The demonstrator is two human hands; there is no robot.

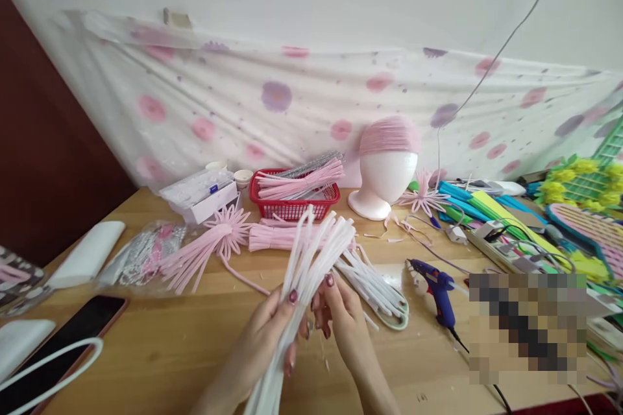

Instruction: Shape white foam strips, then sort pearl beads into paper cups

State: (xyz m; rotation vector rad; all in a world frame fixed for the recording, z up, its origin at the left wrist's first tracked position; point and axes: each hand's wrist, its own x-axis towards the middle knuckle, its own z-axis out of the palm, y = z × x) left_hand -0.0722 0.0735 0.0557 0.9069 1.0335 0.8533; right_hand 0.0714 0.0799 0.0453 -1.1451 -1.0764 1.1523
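Observation:
My left hand [265, 337] is closed round a bundle of white pipe cleaners [311, 259] that fans out upward and away from me. My right hand [341, 311] pinches the same bundle from the right side, fingertips pressed on the stems. Just beyond the hands lie more white pipe cleaners [374, 288] on the wooden table [185, 337]. A pink pipe-cleaner bundle [209, 249] with a splayed end lies to the left of the hands.
A red basket [292, 204] of pink and silver stems stands behind, next to a white foam head [387, 175] with a pink cap. A blue glue gun [438, 285] lies right. A phone [63, 343] lies at left; coloured craft sheets [487, 207] are at right.

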